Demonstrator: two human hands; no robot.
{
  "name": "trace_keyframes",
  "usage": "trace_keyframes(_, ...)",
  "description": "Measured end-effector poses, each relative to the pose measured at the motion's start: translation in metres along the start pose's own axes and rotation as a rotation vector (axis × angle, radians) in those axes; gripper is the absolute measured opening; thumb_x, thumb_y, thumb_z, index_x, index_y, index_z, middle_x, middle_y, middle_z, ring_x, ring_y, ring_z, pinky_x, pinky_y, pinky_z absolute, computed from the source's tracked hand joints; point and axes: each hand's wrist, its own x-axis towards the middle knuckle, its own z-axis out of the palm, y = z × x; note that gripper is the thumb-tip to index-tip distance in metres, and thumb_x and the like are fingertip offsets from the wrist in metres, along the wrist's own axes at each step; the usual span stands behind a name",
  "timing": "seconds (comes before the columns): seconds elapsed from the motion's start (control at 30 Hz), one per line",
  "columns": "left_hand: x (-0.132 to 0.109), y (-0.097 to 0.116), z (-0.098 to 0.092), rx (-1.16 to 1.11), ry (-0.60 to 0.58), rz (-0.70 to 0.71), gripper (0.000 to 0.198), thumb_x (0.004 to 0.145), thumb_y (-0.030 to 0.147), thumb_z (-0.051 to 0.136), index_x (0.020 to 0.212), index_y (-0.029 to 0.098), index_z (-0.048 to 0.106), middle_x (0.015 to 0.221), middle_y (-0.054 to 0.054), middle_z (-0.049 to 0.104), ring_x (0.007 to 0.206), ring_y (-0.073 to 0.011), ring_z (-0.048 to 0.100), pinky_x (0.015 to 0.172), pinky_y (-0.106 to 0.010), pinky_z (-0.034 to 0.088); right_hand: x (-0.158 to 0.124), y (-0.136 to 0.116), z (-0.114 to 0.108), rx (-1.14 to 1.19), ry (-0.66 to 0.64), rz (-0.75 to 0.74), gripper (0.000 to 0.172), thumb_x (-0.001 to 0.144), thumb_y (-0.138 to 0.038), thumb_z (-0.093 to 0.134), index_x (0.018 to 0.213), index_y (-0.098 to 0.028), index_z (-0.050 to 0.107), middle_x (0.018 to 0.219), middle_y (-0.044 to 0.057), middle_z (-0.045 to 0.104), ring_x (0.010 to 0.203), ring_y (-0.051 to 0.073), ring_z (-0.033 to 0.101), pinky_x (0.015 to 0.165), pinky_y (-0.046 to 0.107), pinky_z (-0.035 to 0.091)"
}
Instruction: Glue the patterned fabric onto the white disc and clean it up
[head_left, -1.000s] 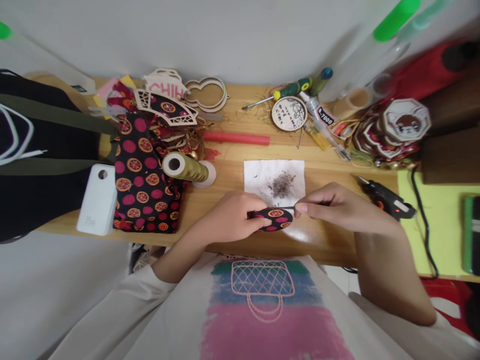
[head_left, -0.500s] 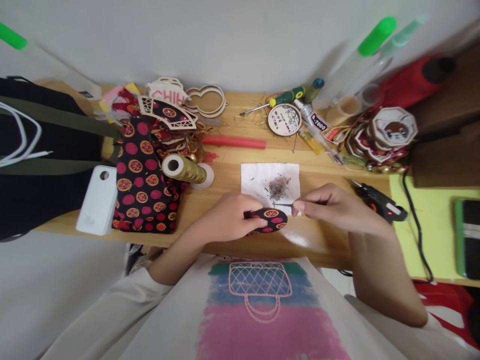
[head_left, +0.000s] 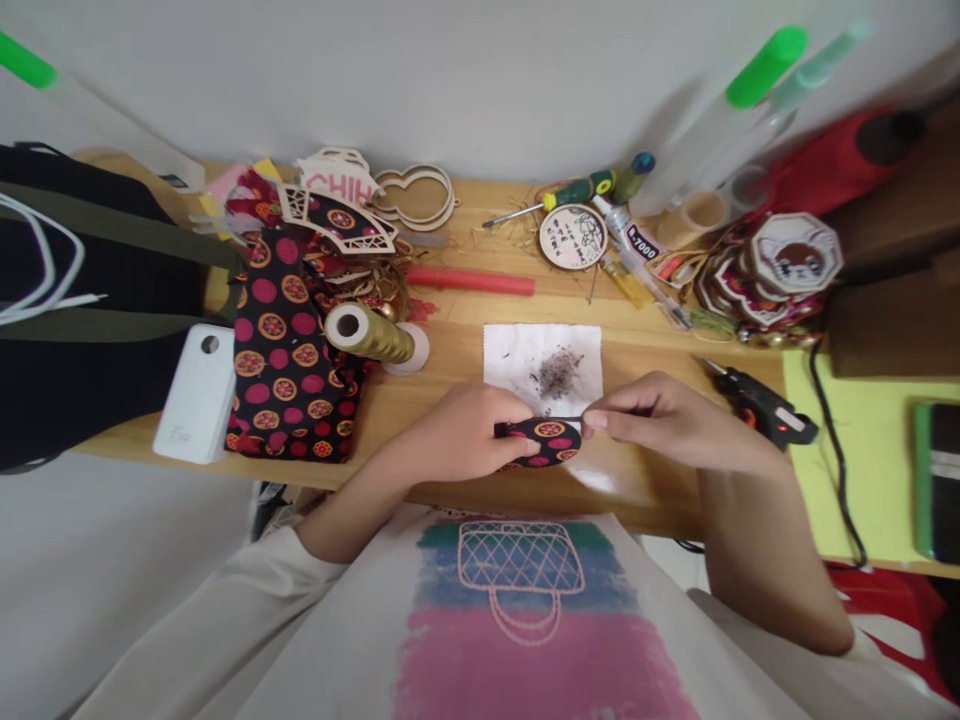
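Observation:
Near the table's front edge, my left hand (head_left: 469, 435) grips a small black patterned fabric piece (head_left: 553, 443), its thumb lying on top. My right hand (head_left: 637, 418) pinches a thin dark tool (head_left: 571, 420), whose tip reaches the fabric's upper edge; fingers hide its rear part. Just beyond both hands lies a white paper sheet (head_left: 517, 350) bearing a small heap of dark dried bits (head_left: 559, 372). The fabric piece overlaps the paper's near edge in view.
Left are folded patterned fabric (head_left: 281, 375), a gold thread spool (head_left: 375, 335) and a white power bank (head_left: 195, 395). A glue gun (head_left: 765, 405) lies right. Behind are a red stick (head_left: 480, 282), a screwdriver (head_left: 555, 202), a glue tube (head_left: 626, 232) and stacked octagonal ornaments (head_left: 795, 255).
The thin tool has moved from the edge of the dried bits down against the fabric's upper edge. The fabric has shifted slightly right in view.

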Motion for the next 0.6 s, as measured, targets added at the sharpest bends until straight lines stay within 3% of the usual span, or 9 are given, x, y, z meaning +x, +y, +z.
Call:
trace_keyframes(0.27,-0.0001,-0.0009,-0.0003,-0.049,0.0,0.015,0.025,0.077,0.017,0.062,0.054,0.013,0.053,0.055,0.005,0.051,0.053,-0.0065,0.044,0.055,-0.02,0.029,-0.0004,0.0004,0.001,-0.012,0.026,-0.009,0.041,0.079,-0.051,0.057,0.06,-0.015,0.064,0.05,-0.004,0.032,0.052,0.008,0.025,0.045,0.023,0.022)
trace_keyframes(0.6,0.0008,-0.0041,-0.0013,-0.133,-0.032,-0.017,0.023,0.075,0.017,0.06,0.053,0.014,0.053,0.053,0.005,0.051,0.052,-0.0071,0.043,0.053,-0.02,0.03,-0.0029,0.001,0.0034,-0.064,0.103,-0.014,0.042,0.079,-0.051,0.058,0.059,-0.016,0.067,0.05,-0.002,0.048,0.049,0.008,0.036,0.045,0.022,0.031)
